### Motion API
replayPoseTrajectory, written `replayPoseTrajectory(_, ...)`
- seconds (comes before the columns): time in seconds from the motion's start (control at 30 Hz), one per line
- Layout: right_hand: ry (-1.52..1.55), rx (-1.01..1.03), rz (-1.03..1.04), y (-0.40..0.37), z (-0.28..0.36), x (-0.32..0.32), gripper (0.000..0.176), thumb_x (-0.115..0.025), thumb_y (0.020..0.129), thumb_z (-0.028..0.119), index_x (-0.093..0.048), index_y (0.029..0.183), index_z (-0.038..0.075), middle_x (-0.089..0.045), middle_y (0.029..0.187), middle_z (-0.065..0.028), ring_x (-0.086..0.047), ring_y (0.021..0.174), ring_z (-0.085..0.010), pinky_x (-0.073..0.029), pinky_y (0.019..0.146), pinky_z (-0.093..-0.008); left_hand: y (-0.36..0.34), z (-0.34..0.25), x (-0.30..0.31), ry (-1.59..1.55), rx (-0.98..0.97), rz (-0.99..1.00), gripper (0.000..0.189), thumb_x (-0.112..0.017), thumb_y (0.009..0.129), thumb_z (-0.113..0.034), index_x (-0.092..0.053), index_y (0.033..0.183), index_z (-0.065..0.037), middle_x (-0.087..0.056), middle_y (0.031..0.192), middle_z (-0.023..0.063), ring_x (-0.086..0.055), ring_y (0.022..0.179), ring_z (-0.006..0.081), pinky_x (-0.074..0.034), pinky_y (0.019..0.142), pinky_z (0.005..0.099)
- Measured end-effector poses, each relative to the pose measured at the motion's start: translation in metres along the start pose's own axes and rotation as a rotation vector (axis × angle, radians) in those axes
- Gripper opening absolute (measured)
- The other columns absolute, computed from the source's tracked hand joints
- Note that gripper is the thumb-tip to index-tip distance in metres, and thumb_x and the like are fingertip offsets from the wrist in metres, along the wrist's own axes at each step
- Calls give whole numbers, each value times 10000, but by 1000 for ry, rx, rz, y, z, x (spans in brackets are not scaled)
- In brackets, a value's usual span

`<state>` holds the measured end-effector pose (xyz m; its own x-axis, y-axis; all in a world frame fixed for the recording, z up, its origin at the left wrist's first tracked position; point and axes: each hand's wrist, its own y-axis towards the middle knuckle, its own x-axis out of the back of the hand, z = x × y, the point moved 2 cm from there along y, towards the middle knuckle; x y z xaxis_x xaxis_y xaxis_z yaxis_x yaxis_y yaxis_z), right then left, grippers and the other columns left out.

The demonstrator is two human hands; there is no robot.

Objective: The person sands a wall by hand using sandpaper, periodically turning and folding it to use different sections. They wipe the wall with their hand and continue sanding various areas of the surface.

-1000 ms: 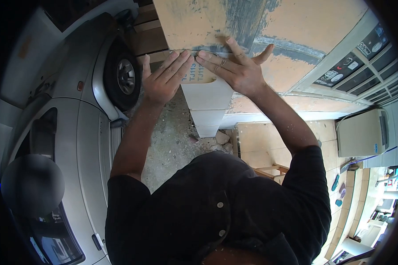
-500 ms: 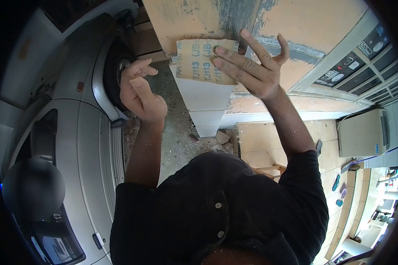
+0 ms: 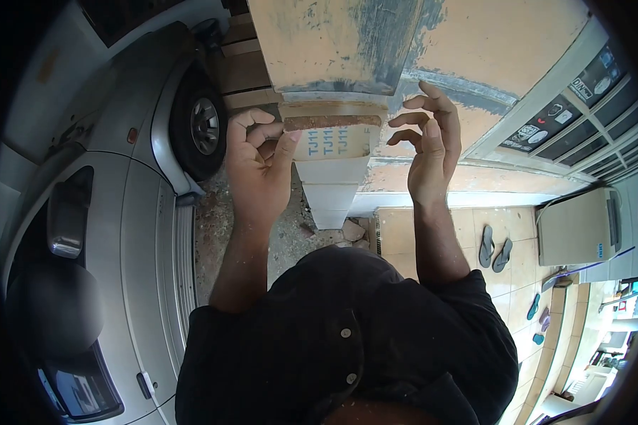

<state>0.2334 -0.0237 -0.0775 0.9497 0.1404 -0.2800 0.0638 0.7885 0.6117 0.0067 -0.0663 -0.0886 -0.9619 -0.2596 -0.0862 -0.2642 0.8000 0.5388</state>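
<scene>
A sheet of sandpaper with blue print on its pale backing is in front of the white-topped pillar. Its upper part curls over, so a strip of the brown gritty face shows along the top. My left hand pinches the sheet's left edge between thumb and fingers. Close by the right edge is my right hand, its fingers bent and spread apart, apparently not gripping the paper. Behind the sheet, the wall has peach paint with worn grey patches.
A silver car stands along the left, its front wheel near the pillar. On the right are a window with stickers, a white box-shaped appliance and grey flip-flops on the tiles. Broken rubble lies at the pillar's foot.
The sandpaper has come down and curled over, baring its brown face. My left hand moved right and took its left edge. My right hand lifted off the backing and shifted to its right.
</scene>
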Motion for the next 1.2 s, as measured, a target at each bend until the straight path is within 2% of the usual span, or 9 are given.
replayPoseTrajectory(0.03, -184, -69, 65, -1, 2, -5, 441, -689, 1007, 248, -580, 1358, 3, -630, 1083, -91, -670, 880, -143, -549, 652, -246, -1, -1, -5, -5, 2, 2, 275, -660, 1013, -39, -474, 1215, -20, -706, 1035, 145, -717, 939, 157, -598, 789, 283)
replayPoseTrajectory(0.27, -599, -52, 137, 7, -14, -39, 272, -807, 922, 269, -763, 932, 1, -708, 715, -89, -656, 625, -132, -537, 577, -268, 7, 10, -12, 8, 194, 26, 228, -562, 1078, -182, -579, 1218, -2, -704, 1017, 137, -728, 890, 175, -600, 726, 296)
replayPoseTrajectory(0.33, -615, 207, -20, 14, -20, -45, 232, -802, 924, 249, -768, 909, 20, -693, 644, -94, -631, 522, -163, -517, 551, -275, 7, 9, -15, 32, 156, 26, 260, -559, 1083, -238, -598, 1190, -4, -717, 974, 146, -744, 855, 198, -596, 697, 314)
replayPoseTrajectory(0.4, -698, 247, -43, 23, -21, -48, 225, -833, 885, 265, -773, 889, 49, -726, 693, -78, -641, 552, -175, -494, 524, -285, 13, -3, -20, 565, -150, 26, 312, -596, 1062, -327, -651, 1104, -22, -725, 859, 154, -755, 788, 282, -572, 653, 368)
replayPoseTrajectory(0.5, -795, 425, -53, 28, -15, -45, 216, -861, 834, 309, -775, 844, 111, -713, 685, -12, -625, 653, -154, -466, 629, -314, 28, -10, -12, 669, -71, -12, 363, -640, 1026, -399, -690, 1003, -40, -719, 798, 145, -744, 764, 351, -547, 633, 421)
replayPoseTrajectory(0.63, -1085, 605, 2, 34, -13, -45, 236, -872, 774, 388, -754, 804, 187, -662, 672, 64, -549, 793, -164, -341, 796, -361, 42, -4, -12, 721, -101, -17, 319, -718, 982, -362, -714, 899, -54, -737, 838, 123, -712, 821, 305, -519, 718, 405)
replayPoseTrajectory(0.7, -1176, 640, -43, 36, -14, -46, 247, -871, 763, 407, -743, 796, 198, -648, 672, 76, -527, 828, -175, -297, 821, -375, 45, -3, -15, 1003, -533, -143, 292, -799, 895, -360, -693, 801, -106, -704, 764, 47, -658, 722, 275, -458, 675, 412)
replayPoseTrajectory(1.03, -1211, 730, -216, 42, -34, -43, 314, -900, 709, 441, -693, 743, 206, -553, 1040, -29, -450, 1109, -317, -255, 971, -520, 61, 25, -8, 1022, -635, -292, 375, -862, 811, -425, -618, 680, -174, -569, 716, -55, -503, 736, 206, -314, 704, 401)
replayPoseTrajectory(1.2, -1109, 693, -197, 41, -41, -44, 307, -898, 750, 444, -689, 711, 222, -426, 1362, -92, -189, 1425, -463, -118, 1063, -698, 64, 22, -9, 1043, -783, -309, 332, -862, 809, -410, -640, 688, -194, -544, 732, -61, -494, 769, 196, -291, 737, 396)
